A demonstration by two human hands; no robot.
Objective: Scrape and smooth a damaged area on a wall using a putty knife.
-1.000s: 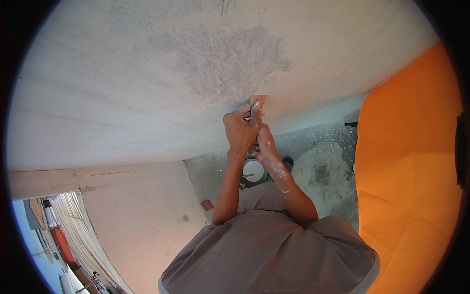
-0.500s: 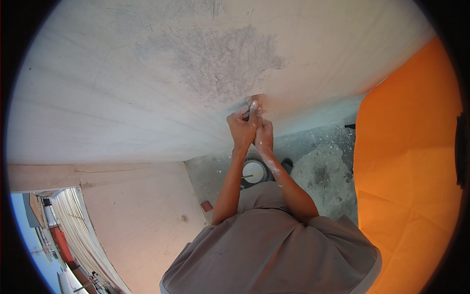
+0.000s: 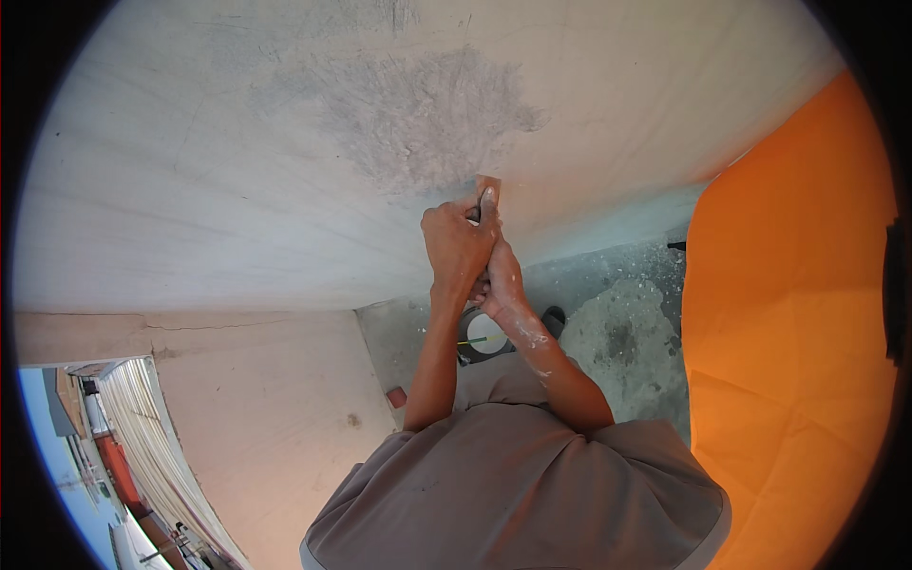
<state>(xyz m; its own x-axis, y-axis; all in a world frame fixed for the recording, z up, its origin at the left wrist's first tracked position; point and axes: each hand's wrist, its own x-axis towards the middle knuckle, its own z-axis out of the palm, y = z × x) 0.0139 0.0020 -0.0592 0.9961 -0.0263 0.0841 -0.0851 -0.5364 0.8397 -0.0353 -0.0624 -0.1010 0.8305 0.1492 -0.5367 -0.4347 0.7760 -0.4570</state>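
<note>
Both my hands are together against the pale wall [image 3: 285, 199], just below a rough grey patch [image 3: 418, 119]. My left hand [image 3: 456, 245] is closed, its thumb laid along a small flat brown piece [image 3: 489, 181] with a straight upper edge, which looks like a blade or stiff sheet. That piece touches or nearly touches the wall at the lower edge of the patch. Partly behind the left hand, my right hand [image 3: 507, 273] is closed too, its curled fingertips showing beside the left wrist. Whatever it grips is hidden. White smears mark the right hand and forearm.
Below my hands stands a round dark-rimmed bucket [image 3: 486, 334] with a pale inside and a greenish stick across it. A dark shoe [image 3: 554, 319] is beside it. A reddish block [image 3: 396, 396] lies by the side wall. An orange sheet [image 3: 784, 285] hangs at right.
The flat brown piece and my left hand have shifted slightly left. My right hand has slid lower along the left one, so its curled fingertips now show near the left wrist.
</note>
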